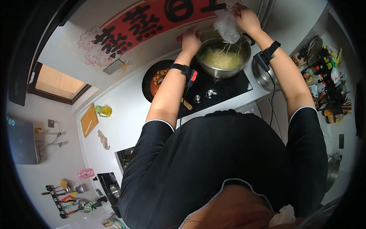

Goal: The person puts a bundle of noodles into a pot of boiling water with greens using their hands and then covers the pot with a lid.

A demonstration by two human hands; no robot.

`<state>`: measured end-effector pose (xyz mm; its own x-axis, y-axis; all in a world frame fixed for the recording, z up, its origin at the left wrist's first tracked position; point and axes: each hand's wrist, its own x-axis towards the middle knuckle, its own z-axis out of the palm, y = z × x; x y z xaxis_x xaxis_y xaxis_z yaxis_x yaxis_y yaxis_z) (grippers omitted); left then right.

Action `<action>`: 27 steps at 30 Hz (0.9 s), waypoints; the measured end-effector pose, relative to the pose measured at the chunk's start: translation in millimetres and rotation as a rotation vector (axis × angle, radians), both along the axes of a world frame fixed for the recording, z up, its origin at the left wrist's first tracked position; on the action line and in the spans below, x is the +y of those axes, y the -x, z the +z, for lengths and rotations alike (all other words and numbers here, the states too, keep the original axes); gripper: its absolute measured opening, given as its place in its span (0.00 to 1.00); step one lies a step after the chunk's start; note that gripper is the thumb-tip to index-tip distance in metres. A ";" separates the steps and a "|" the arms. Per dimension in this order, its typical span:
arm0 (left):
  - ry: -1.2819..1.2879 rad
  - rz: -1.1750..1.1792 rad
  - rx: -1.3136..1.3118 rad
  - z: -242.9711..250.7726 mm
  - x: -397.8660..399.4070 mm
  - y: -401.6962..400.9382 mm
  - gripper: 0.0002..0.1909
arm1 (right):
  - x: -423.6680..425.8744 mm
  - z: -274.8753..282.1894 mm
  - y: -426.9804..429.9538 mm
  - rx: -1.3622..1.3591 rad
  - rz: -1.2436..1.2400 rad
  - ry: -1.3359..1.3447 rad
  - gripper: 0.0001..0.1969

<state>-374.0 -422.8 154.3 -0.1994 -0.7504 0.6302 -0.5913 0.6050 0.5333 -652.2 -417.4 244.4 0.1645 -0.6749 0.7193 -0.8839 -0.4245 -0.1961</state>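
Note:
Over the stainless steel pot [221, 73], my right hand [248, 20] grips a crumpled clear plastic bag [228, 28]. Pale noodle strands hang from the bag's lower end into the pot. Inside the pot, a heap of thin noodles [223, 59] sits in yellowish liquid with some green bits. My left hand [191, 41] is at the pot's far left rim with fingers curled; its fingertips are partly hidden, so I cannot tell whether it holds anything. Below my left forearm is a black wok [147, 81] with red saucy food [156, 81] and a ladle in it.
Pot and wok stand on a black glass gas hob [228, 87] with two knobs. To the right are a steel pan [261, 75] and crowded bottles [314, 74]. A cutting board [89, 120], oil jug [103, 111] and cloth [103, 139] lie left. Cables trail from both wrist straps.

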 end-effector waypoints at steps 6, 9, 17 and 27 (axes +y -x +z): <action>-0.327 -0.187 0.049 -8.9 1.1 31.3 0.40 | 7.4 6.4 -17.6 -0.107 0.052 0.029 0.13; -0.504 -0.292 0.073 -12.6 -9.5 51.2 0.39 | 16.8 18.4 -28.4 -0.180 0.088 0.156 0.10; -0.577 -0.322 0.147 -50.7 -42.6 65.8 0.17 | 62.7 70.6 -27.0 -0.597 -0.018 -0.093 0.11; -0.567 -0.147 -0.719 -24.8 -34.1 85.2 0.50 | 89.4 91.0 76.5 -0.685 0.056 -0.005 0.03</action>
